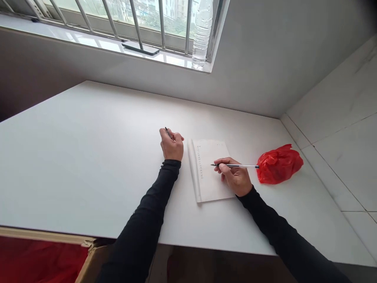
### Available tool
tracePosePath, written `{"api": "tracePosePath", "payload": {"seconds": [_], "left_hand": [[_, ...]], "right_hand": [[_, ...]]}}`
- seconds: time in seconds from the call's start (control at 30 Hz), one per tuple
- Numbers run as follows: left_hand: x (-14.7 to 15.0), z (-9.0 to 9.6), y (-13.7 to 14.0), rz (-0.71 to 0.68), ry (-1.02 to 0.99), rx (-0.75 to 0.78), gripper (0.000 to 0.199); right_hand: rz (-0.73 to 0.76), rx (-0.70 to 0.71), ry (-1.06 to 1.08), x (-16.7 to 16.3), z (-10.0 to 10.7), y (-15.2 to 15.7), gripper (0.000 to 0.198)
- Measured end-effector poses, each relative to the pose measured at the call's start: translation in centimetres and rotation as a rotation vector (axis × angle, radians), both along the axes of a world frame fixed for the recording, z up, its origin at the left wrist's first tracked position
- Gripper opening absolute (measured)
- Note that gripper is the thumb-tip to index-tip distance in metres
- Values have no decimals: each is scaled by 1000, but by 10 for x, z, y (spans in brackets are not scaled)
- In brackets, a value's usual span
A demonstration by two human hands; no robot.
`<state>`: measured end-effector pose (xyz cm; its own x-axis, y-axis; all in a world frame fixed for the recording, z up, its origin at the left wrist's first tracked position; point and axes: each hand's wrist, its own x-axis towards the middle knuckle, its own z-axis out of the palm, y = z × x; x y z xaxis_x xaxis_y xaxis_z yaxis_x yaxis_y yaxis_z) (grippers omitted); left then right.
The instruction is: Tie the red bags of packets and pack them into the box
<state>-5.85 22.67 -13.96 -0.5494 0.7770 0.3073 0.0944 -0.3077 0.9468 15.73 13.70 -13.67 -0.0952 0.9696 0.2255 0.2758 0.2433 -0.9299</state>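
Note:
An open notebook [213, 188] lies on the white table, its left pages rolled under along the spine. A column of small handwritten marks runs down the left side of its page. Above that page my right hand [237, 179] grips a clear-barrelled pen [243, 166], with the dark writing tip pointing left. Whether the tip touches the paper, I cannot tell. Left of the notebook, my left hand [172, 147] rests closed on the table. A slim dark piece that looks like a pen cap [168, 132] sticks out of its fingers; the rest is hidden.
A crumpled red plastic bag [279, 164] sits right of the notebook, near the tiled wall [338, 173]. On the sill behind stand a clear plastic bottle [202, 37] and a flat phone-like slab [140, 48]. An open cardboard box [94, 261] with red material is below the front edge.

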Motion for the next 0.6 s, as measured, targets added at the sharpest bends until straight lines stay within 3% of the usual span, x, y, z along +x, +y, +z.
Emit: {"api": "tracePosePath", "payload": {"seconds": [0.1,0.37,0.5,0.6], "left_hand": [[10,-3,14,-87,16,12,25],[9,-3,17,-178,13,-26,31],[11,-4,18,-204,-35,-7,31],[12,-5,19,-201,-43,-8,32]], "right_hand": [[-27,-73,-38,-1,0,4,22],[-4,-149,-120,-3,12,1,13],[-45,-115,-134,-10,19,-11,11],[16,-89,-160,-21,20,-22,12]]}}
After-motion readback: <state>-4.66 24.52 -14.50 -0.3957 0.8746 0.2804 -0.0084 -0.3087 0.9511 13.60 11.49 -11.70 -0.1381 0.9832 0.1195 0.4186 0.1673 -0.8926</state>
